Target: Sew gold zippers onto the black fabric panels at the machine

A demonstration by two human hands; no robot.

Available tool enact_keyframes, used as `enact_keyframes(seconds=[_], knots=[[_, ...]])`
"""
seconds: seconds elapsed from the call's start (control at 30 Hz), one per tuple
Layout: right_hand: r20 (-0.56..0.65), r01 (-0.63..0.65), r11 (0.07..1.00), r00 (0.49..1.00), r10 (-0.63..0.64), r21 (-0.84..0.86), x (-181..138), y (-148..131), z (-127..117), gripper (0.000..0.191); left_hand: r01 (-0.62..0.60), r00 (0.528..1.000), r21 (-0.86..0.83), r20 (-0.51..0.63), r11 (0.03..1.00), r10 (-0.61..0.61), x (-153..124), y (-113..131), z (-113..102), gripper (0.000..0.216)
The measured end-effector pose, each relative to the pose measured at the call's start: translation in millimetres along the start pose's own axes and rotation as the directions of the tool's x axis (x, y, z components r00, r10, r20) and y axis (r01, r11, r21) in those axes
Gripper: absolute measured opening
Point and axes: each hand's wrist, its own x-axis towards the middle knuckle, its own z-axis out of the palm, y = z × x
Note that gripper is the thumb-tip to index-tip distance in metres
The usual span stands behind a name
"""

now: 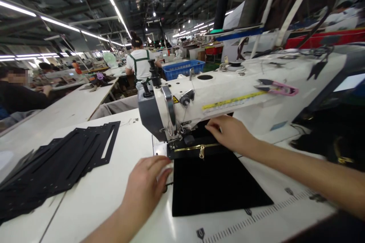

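A black fabric piece (216,184) lies flat on the sewing table, its far edge carrying a gold zipper (196,147) under the presser foot of a white sewing machine (228,91). My left hand (148,186) rests at the fabric's left edge, fingers curled and pressed on the corner. My right hand (230,133) reaches under the machine arm, its fingers bent and pinching the fabric just behind the zipper.
A fanned stack of black cut panels with slots (57,163) lies on the left of the table. Pink-handled snips (278,88) sit on the machine top. A ruler scale (256,216) runs along the table's front. Other workers sit at benches to the left and behind.
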Motion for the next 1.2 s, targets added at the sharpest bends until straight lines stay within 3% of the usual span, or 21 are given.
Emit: enact_keyframes(seconds=[0.1, 0.17, 0.23, 0.37, 0.57, 0.77, 1.2], knots=[[-0.006, 0.241, 0.969, 0.971, -0.241, 0.052, -29, -38, 14, 0.014, -0.091, 0.995, 0.113, 0.057, 0.989, 0.085, 2, -25, 8, 0.023], [-0.026, 0.35, 0.936, 0.937, -0.349, 0.043, -37, -55, 29, 0.022, -0.14, 0.989, 0.132, 0.075, 0.981, 0.131, 5, -28, 18, 0.023], [-0.011, 0.376, 0.926, 0.927, -0.375, 0.023, -32, -58, 42, 0.029, -0.145, 0.988, 0.164, 0.068, 0.976, 0.135, 7, -24, 25, 0.025], [0.056, 0.447, 0.893, 0.891, -0.45, 0.053, -12, -39, 50, 0.028, -0.135, 0.991, 0.212, 0.039, 0.968, 0.13, 8, -15, 27, 0.026], [0.055, 0.494, 0.866, 0.865, -0.499, 0.076, -4, -35, 48, 0.025, -0.16, 0.987, 0.183, 0.0, 0.97, 0.163, 7, -19, 29, 0.023], [0.18, 0.54, 0.841, 0.823, -0.538, 0.042, 0, -37, 47, 0.025, -0.23, 0.973, 0.165, 0.012, 0.959, 0.232, 10, -25, 29, 0.024], [0.164, 0.519, 0.853, 0.837, -0.521, 0.058, 1, -36, 48, 0.025, -0.276, 0.961, 0.201, 0.026, 0.94, 0.276, 15, -22, 30, 0.023]])
